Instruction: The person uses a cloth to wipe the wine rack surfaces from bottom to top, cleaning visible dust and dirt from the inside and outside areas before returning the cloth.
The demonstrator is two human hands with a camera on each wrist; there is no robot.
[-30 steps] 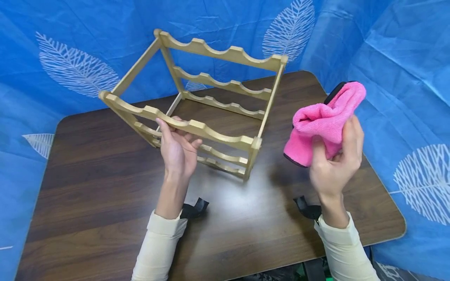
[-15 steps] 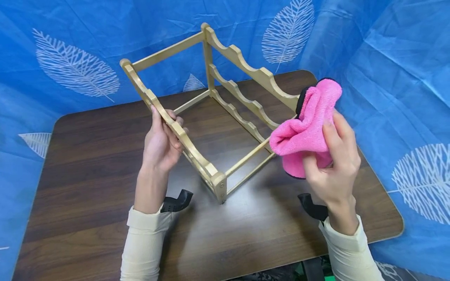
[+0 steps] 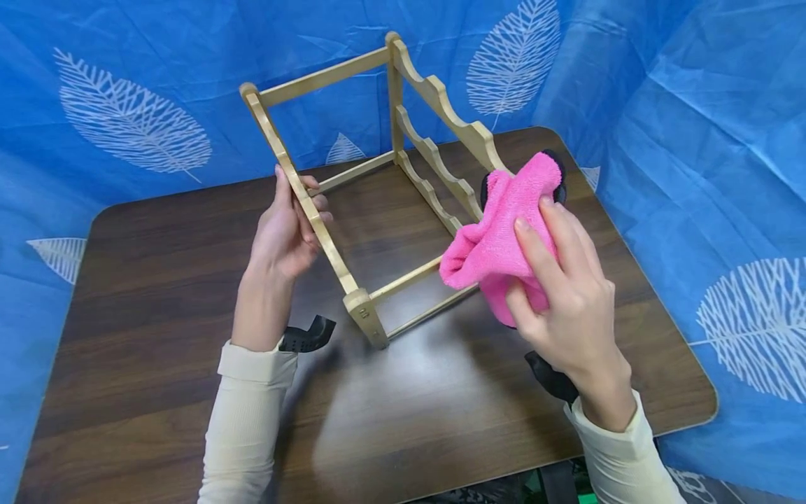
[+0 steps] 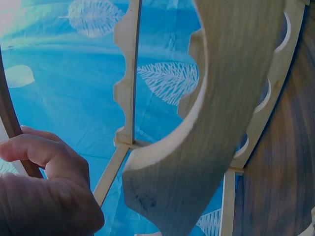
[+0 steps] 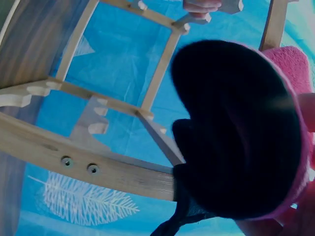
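A pale wooden wine rack (image 3: 336, 259) with scalloped rails stands turned on the table. My left hand (image 3: 277, 238) holds its near left upper rail, thumb on one side and fingers on the other. In the left wrist view a scalloped rail (image 4: 236, 98) looms large beside the hand (image 4: 49, 182). My right hand (image 3: 569, 308) pinches a bunched pink cloth (image 3: 504, 245) with black edging. The cloth overlaps the rack's right side and hides part of it in the head view. In the right wrist view the cloth's dark side (image 5: 241, 128) is by a bar with two screws (image 5: 78, 169).
The brown wood-grain table (image 3: 157, 336) has rounded corners and extends around the rack. Blue curtains (image 3: 264, 42) with white leaf prints hang behind it and to the right. Black wrist mounts (image 3: 308, 334) jut inward from both sleeves.
The left hand has turned the rack, its near corner swinging left. The right hand has brought the pink cloth left, from beside the rack to its right side.
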